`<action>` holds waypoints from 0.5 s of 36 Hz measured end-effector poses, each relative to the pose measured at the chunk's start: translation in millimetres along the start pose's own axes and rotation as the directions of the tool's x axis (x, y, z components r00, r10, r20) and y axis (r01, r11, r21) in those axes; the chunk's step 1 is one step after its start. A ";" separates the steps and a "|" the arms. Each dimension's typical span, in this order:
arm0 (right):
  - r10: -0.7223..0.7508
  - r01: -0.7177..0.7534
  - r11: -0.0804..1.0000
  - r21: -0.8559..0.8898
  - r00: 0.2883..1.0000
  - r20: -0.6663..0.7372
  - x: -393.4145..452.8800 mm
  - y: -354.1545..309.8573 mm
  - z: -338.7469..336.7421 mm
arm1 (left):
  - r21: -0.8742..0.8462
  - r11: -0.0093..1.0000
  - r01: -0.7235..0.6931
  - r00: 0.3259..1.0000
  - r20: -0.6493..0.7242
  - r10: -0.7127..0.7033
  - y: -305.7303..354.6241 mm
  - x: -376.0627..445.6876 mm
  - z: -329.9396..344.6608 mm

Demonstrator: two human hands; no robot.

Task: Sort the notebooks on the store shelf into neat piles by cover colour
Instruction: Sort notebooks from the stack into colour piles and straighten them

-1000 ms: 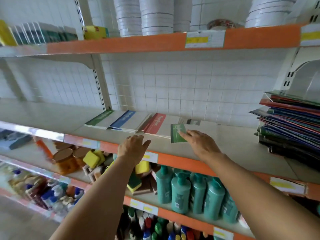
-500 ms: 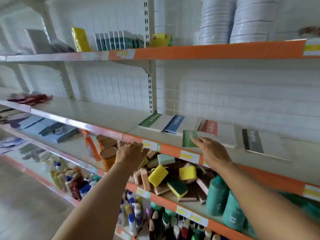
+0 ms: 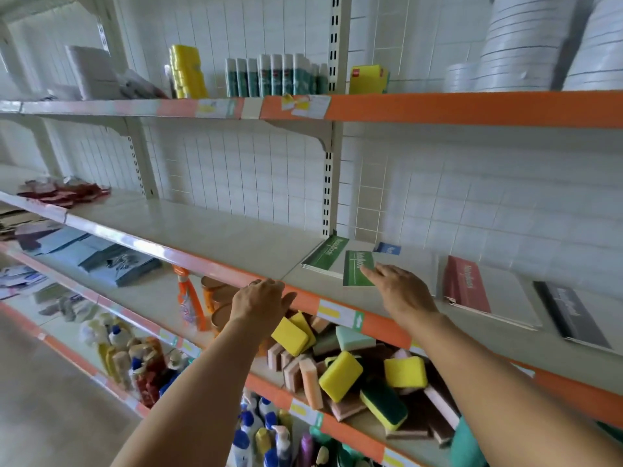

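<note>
Head view: the right hand (image 3: 403,293) lies flat, fingers straight, pressing on the loose green notebook (image 3: 356,267), which overlaps the green pile (image 3: 325,256) at the left of the shelf (image 3: 215,235). The left hand (image 3: 261,299) rests loosely on the shelf's orange edge, holding nothing. Judged thin, light and flexible with a slick cover; best slid flat or pinched at the near edge. Blue notebook (image 3: 387,248), red notebook (image 3: 467,286) and black notebook (image 3: 569,315) lie further right

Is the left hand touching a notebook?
No, the left hand rests on the orange shelf edge, beside the notebooks.
</note>
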State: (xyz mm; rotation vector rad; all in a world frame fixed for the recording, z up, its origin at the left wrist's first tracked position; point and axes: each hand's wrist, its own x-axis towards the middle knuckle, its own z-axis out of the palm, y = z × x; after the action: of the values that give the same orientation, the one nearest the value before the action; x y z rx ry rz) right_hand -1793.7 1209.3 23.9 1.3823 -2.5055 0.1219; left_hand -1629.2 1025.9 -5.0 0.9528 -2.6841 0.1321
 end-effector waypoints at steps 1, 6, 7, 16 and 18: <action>-0.002 0.002 1.000 0.003 1.000 -0.004 8.1 -0.3 1.0 | 0.002 1.000 -0.002 1.000 -0.001 0.002 -1.9 6.6 0.2; -0.013 0.013 1.000 0.022 1.000 -0.011 47.5 -2.5 8.7 | -0.016 1.000 -0.016 1.000 -0.014 0.015 -11.1 38.9 3.2; -0.014 0.014 1.000 0.027 1.000 -0.017 54.9 -3.3 10.5 | -0.018 1.000 -0.016 1.000 -0.016 0.016 -13.1 45.7 5.4; -0.007 0.006 0.999 0.044 1.000 0.028 107.4 -19.2 32.6 | -0.014 0.999 -0.051 0.998 0.032 0.052 -31.5 100.9 33.7; 0.019 -0.020 0.999 0.042 0.999 0.029 118.4 -23.1 39.0 | -0.027 0.997 -0.070 0.997 0.042 0.071 -35.9 116.5 38.5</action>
State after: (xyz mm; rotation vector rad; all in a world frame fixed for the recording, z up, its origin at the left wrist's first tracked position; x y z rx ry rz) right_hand -1841.9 1092.1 18.3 1.3860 -2.5547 0.1613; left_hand -1702.1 920.8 -7.2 0.8630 -2.7531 0.0933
